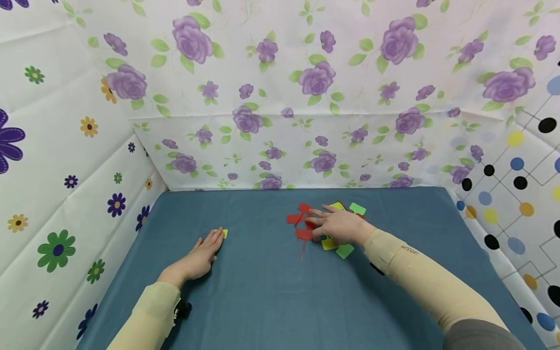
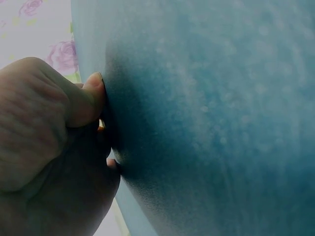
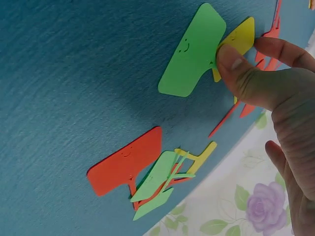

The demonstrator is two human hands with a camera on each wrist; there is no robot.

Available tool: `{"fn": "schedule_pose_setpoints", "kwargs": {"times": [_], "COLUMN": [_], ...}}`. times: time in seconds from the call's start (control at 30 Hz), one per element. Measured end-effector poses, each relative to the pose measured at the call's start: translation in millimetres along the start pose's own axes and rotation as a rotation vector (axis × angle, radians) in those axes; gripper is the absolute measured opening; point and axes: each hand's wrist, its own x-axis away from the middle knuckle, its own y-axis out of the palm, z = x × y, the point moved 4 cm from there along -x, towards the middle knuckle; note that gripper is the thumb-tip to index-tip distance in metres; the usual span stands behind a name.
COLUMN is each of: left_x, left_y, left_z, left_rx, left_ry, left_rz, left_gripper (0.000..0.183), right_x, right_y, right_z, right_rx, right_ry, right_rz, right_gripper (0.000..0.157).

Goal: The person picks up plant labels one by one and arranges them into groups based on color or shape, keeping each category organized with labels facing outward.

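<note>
In the head view several T-shaped plastic plant labels in red, yellow and green lie in a loose pile right of the middle. My right hand (image 1: 343, 226) reaches over this pile with fingers spread, near a red label (image 1: 304, 234). From the right wrist, the thumb tip overlaps a yellow label (image 3: 241, 37) beside a green label (image 3: 192, 54) with a small smiling face. Farther left, my left hand (image 1: 199, 257) lies low on the cloth, its fingertips covering most of a yellow label (image 1: 225, 234). Only that label's end shows.
A blue cloth (image 1: 262, 291) covers the table. Behind it hangs a white flowered sheet (image 1: 280, 141), with patterned sheets at both sides. Near the pile's edge, the right wrist view shows another red label (image 3: 125, 162) and several green labels (image 3: 155, 179).
</note>
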Motion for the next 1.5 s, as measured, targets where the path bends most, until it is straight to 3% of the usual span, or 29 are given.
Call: {"fn": "schedule_pose_setpoints", "kwargs": {"times": [0.27,0.63,0.77,0.9,0.97,1.1,1.3,1.5], "left_x": [0.7,-0.9,-2.2,-2.5,-2.7,-1.0,0.9,-4.4], "left_y": [-1.4,-1.2,1.5,0.4,0.6,0.5,-0.6,4.0], "left_z": [-0.5,3.5,0.8,0.3,-0.8,0.4,0.4,-10.7], "left_rx": [0.005,-0.006,-0.010,-0.025,-0.034,-0.010,0.015,0.018], "left_ry": [0.005,-0.013,-0.010,-0.026,-0.031,-0.023,-0.010,-0.007], "left_rz": [-0.002,-0.017,-0.004,-0.012,-0.010,-0.006,-0.005,-0.004], "left_gripper": [0.070,0.070,0.069,0.070,0.070,0.069,0.070,0.071], "right_x": [0.2,-5.7,-2.3,1.5,3.9,11.4,19.6,20.2], "right_y": [1.2,-1.1,-7.8,-11.6,-16.5,-30.0,-37.6,-31.1], "right_z": [0.4,0.3,5.8,12.5,14.3,14.3,12.1,3.6], "right_rx": [0.011,0.052,0.018,0.001,-0.023,-0.137,-0.258,-0.354], "right_ry": [-0.016,0.040,0.094,0.097,0.090,0.126,0.234,0.344], "right_rz": [0.008,-0.068,-0.058,-0.034,-0.008,0.079,0.228,0.300], "right_gripper": [0.038,0.058,0.041,0.016,0.016,0.032,0.006,0.009]}}
